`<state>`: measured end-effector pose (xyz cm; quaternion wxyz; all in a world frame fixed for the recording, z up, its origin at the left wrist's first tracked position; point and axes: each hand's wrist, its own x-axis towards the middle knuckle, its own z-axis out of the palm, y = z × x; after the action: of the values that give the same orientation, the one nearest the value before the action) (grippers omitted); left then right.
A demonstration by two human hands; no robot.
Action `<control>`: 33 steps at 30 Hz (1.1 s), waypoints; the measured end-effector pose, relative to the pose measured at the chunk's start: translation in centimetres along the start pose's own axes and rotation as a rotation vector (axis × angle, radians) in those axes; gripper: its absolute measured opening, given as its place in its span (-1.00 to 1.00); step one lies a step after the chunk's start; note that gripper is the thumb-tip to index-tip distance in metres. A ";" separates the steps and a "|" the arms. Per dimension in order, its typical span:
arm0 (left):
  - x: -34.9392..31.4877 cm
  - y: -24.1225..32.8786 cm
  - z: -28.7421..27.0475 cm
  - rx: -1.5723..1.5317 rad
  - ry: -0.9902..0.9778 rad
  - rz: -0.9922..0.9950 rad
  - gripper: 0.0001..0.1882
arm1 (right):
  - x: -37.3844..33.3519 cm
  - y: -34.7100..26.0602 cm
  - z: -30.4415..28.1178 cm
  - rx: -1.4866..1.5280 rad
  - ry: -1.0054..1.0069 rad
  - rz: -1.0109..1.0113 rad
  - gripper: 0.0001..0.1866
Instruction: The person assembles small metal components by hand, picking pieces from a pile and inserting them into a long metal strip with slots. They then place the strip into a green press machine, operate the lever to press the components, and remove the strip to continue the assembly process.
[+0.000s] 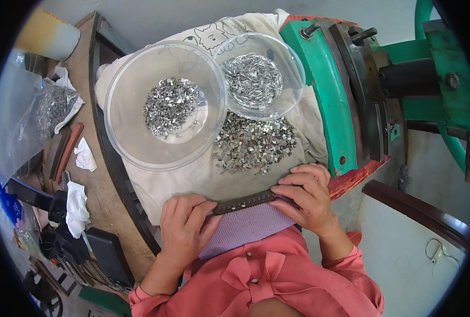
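A dark, narrow metal strip with a row of slots (244,202) lies across my lap at the near edge of the cloth. Some small shiny bits sit along it. My left hand (186,222) grips its left end between thumb and fingers. At the other end, my right hand (306,198) is closed around the strip, fingers bent over the top. Under the strip, a purple woven cloth (248,228) covers my lap. Just beyond it, a loose heap of small metal pieces (253,142) is spread on the beige cloth (156,185).
Two clear plastic bowls stand behind: a large one (120,134) with small metal pieces and a smaller one (298,90) with thin metal pins. A green machine (327,100) stands at right. On the left bench lie a red-brown bar (70,150), crumpled tissues (77,208) and a plastic bag (55,105).
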<state>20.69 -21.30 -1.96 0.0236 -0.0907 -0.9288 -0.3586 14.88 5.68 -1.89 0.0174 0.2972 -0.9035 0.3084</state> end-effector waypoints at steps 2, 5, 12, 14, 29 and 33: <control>-0.1 0.0 0.1 -0.001 0.004 0.004 -0.60 | -0.1 0.0 0.0 0.002 0.002 -0.005 -0.65; -0.1 0.0 0.1 0.001 0.001 0.007 -0.60 | -0.1 0.1 0.1 0.018 0.005 0.002 -0.65; -0.3 0.0 0.0 0.005 0.009 0.017 -0.60 | -0.2 -0.1 0.2 0.015 0.017 -0.005 -0.66; -0.3 -0.1 0.0 0.006 0.015 0.024 -0.60 | -0.1 -0.1 0.2 -0.003 0.026 -0.026 -0.66; -0.3 0.4 -0.7 -0.023 0.023 0.020 -0.55 | 9.4 -0.5 -4.3 0.019 0.147 -0.061 -0.83; -0.5 0.4 -0.6 -0.034 0.035 0.025 -0.53 | 13.6 -0.1 -4.1 0.034 0.026 0.024 -0.84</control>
<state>21.21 -21.50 -1.25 0.0429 -0.0962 -0.9208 -0.3756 3.14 0.83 4.40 0.0202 0.2827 -0.9012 0.3278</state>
